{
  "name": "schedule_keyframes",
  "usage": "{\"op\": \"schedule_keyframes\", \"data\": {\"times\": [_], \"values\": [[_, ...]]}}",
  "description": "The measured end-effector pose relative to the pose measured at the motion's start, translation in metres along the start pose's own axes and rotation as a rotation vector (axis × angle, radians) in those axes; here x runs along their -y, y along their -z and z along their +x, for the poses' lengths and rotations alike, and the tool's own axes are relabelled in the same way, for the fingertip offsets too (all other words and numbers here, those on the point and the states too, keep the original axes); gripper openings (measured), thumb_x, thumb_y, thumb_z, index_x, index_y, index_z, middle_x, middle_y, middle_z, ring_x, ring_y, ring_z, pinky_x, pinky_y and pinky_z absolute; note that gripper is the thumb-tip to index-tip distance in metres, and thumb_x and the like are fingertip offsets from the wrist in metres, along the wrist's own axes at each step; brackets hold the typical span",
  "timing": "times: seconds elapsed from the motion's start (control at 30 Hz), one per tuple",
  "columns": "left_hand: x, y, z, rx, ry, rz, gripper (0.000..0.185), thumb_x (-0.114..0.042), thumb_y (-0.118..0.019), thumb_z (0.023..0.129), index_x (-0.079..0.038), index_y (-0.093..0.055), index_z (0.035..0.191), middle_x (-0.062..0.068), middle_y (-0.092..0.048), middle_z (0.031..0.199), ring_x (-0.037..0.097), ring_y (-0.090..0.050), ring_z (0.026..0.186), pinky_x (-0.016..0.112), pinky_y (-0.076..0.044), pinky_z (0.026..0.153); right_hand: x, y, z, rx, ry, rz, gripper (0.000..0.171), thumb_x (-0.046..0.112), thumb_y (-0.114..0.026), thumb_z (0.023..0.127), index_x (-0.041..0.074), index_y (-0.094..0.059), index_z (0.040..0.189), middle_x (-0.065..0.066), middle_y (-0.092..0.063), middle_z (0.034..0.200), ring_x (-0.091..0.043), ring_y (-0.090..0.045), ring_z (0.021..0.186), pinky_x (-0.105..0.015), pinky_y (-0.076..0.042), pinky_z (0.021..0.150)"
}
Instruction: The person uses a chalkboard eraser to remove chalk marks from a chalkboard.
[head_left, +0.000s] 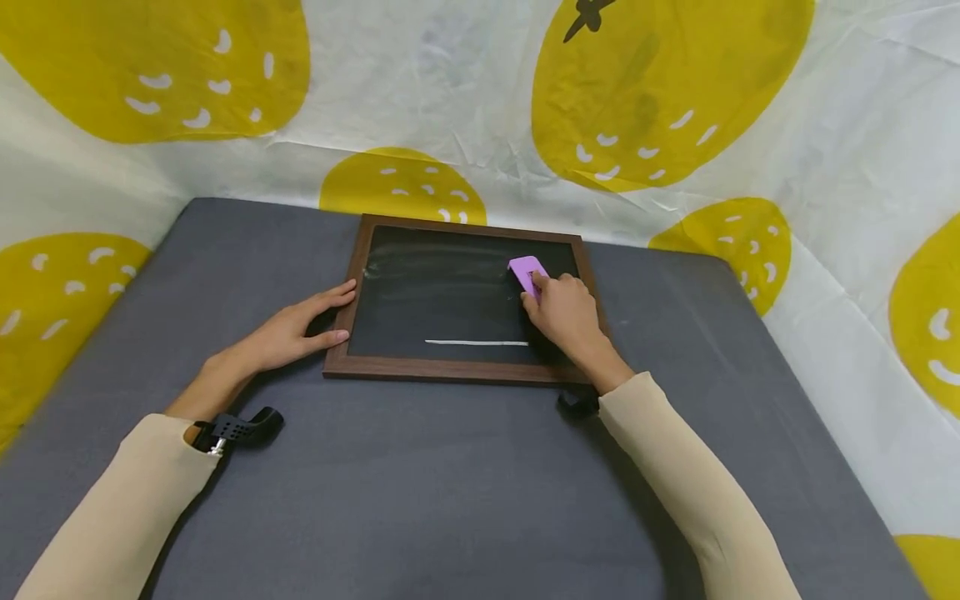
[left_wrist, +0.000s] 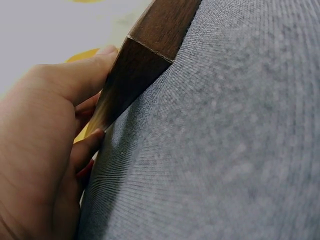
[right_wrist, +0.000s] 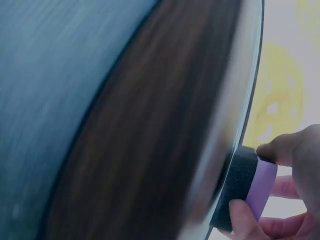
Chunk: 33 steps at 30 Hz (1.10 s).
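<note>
A small chalkboard point(head_left: 442, 292) in a dark wooden frame point(head_left: 450, 372) lies on the grey table. A white chalk line point(head_left: 476, 342) runs along its lower part, and pale smears cover the upper part. My right hand point(head_left: 564, 310) grips a purple eraser point(head_left: 527, 274) with a black sponge underside point(right_wrist: 234, 186) and presses it on the board's upper right. My left hand point(head_left: 300, 329) rests flat against the frame's left edge point(left_wrist: 125, 75), thumb and fingers straight along the wood.
The grey cloth-covered table point(head_left: 420, 483) spreads wide in front of the board. White sheets with yellow blobs point(head_left: 660, 92) wall in the back and both sides. Black wrist-camera mounts point(head_left: 243, 427) sit on both beige sleeves.
</note>
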<state>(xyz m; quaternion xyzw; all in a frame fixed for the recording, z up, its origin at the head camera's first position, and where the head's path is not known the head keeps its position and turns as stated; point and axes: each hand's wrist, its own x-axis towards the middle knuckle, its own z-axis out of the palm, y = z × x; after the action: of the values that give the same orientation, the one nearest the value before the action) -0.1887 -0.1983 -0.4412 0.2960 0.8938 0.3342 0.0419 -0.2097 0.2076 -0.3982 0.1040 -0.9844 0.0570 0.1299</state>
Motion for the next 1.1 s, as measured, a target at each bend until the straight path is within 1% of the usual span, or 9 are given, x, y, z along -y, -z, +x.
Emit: {"op": "schedule_keyframes", "data": {"times": [0.13,0.23,0.3,0.4,0.47,0.6,0.73,0.9,1.1], "values": [[0.0,-0.001,0.0,-0.006,0.001,0.004,0.066,-0.029,-0.063,0.094,-0.009,-0.033,0.15,0.0,-0.02,0.158,0.032,-0.021,0.141,0.058,-0.021,0.107,0.001,-0.005,-0.003,-0.057,-0.049,0.002,0.037,0.028,-0.062,0.091,0.003,-0.067,0.118,-0.028,-0.061,0.086,-0.042,-0.059,0.078,-0.055,-0.05,0.061],[-0.001,-0.001,0.0,-0.002,0.003,0.011,0.066,-0.029,-0.063,0.094,-0.01,-0.032,0.15,0.0,-0.019,0.158,0.033,-0.02,0.141,0.058,-0.021,0.107,0.013,-0.008,-0.002,-0.087,-0.101,-0.002,0.036,0.028,-0.061,0.09,-0.001,-0.068,0.11,-0.03,-0.061,0.087,-0.043,-0.06,0.078,-0.054,-0.052,0.062],[-0.002,-0.001,0.0,-0.003,0.006,0.014,0.067,-0.03,-0.063,0.094,-0.011,-0.032,0.151,0.0,-0.019,0.158,0.034,-0.02,0.141,0.06,-0.021,0.106,0.024,-0.01,0.0,-0.086,-0.151,0.006,0.035,0.028,-0.06,0.09,-0.004,-0.068,0.105,-0.03,-0.06,0.088,-0.043,-0.06,0.08,-0.054,-0.053,0.063],[-0.002,-0.002,-0.001,-0.003,0.002,0.015,0.068,-0.029,-0.063,0.094,-0.011,-0.031,0.151,0.002,-0.02,0.158,0.036,-0.02,0.141,0.061,-0.021,0.105,0.041,-0.012,0.005,-0.056,-0.221,0.019,0.035,0.028,-0.06,0.091,-0.005,-0.067,0.099,-0.03,-0.06,0.091,-0.042,-0.059,0.083,-0.051,-0.053,0.066],[-0.002,-0.003,-0.002,-0.003,0.0,0.017,0.068,-0.029,-0.064,0.094,-0.011,-0.031,0.151,0.002,-0.02,0.158,0.036,-0.021,0.141,0.062,-0.022,0.105,0.051,-0.014,0.007,-0.032,-0.246,0.026,0.035,0.028,-0.059,0.092,-0.005,-0.067,0.099,-0.029,-0.06,0.093,-0.041,-0.059,0.084,-0.05,-0.053,0.067],[-0.006,-0.001,-0.001,0.006,-0.005,0.009,0.068,-0.029,-0.063,0.094,-0.009,-0.031,0.15,0.003,-0.02,0.158,0.037,-0.021,0.14,0.062,-0.021,0.104,0.071,-0.013,0.012,-0.024,-0.246,0.028,0.035,0.029,-0.06,0.092,-0.005,-0.068,0.1,-0.028,-0.06,0.093,-0.038,-0.058,0.082,-0.047,-0.054,0.066],[-0.005,-0.002,-0.003,0.015,-0.007,0.001,0.067,-0.03,-0.063,0.095,-0.008,-0.032,0.15,0.004,-0.019,0.158,0.038,-0.02,0.14,0.063,-0.02,0.105,0.094,-0.018,0.017,-0.034,-0.22,0.017,0.036,0.029,-0.061,0.091,-0.004,-0.068,0.101,-0.027,-0.061,0.093,-0.035,-0.058,0.081,-0.044,-0.054,0.064],[-0.005,-0.002,-0.003,0.01,-0.005,0.003,0.067,-0.029,-0.062,0.095,-0.008,-0.032,0.15,0.002,-0.017,0.159,0.036,-0.019,0.141,0.061,-0.02,0.106,0.122,-0.022,0.025,-0.038,-0.193,0.004,0.037,0.03,-0.061,0.091,-0.005,-0.069,0.102,-0.025,-0.062,0.093,-0.033,-0.058,0.081,-0.041,-0.055,0.062],[-0.007,-0.001,-0.004,0.004,-0.024,-0.005,0.066,-0.028,-0.063,0.094,-0.005,-0.033,0.149,0.005,-0.018,0.158,0.038,-0.02,0.14,0.062,-0.02,0.105,0.15,-0.025,0.033,-0.015,-0.162,-0.009,0.038,0.033,-0.06,0.092,-0.003,-0.069,0.105,-0.022,-0.062,0.094,-0.029,-0.058,0.08,-0.038,-0.055,0.062]]}}
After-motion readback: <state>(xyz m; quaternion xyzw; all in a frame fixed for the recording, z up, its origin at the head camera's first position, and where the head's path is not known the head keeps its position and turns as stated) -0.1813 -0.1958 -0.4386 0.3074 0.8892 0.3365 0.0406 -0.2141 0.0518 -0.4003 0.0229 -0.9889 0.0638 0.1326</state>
